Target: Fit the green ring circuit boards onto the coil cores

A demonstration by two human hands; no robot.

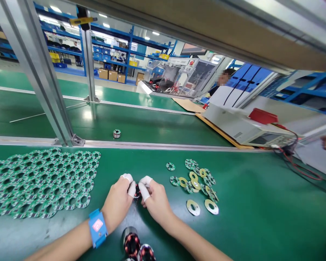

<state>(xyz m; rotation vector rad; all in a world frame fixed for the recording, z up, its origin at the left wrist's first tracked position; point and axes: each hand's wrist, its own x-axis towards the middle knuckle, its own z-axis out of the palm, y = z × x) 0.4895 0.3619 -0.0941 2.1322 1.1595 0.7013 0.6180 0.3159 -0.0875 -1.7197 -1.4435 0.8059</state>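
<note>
Between my two hands sits a motor stator (137, 191) with dark and copper-coloured windings, mostly hidden by my fingers. My left hand (120, 195), wearing white finger cots and a blue wrist strap (98, 227), pinches its left side. From the right, my right hand (153, 196), also in white finger cots, closes on it with thumb and forefinger. Nearer to me stand several more stators (131, 242) with copper windings, partly cut off by the lower edge. To the right of my right hand lie loose green ring-shaped circuit boards (174, 181) and pale yellow rings (193, 207).
Many green ring boards (40, 181) cover the bench at left. One stator with a board on top (116, 133) stands beyond the metal rail (152, 146). An upright aluminium post (47, 76) rises at left. A bench instrument (247, 125) with cables sits at right; a person is behind it.
</note>
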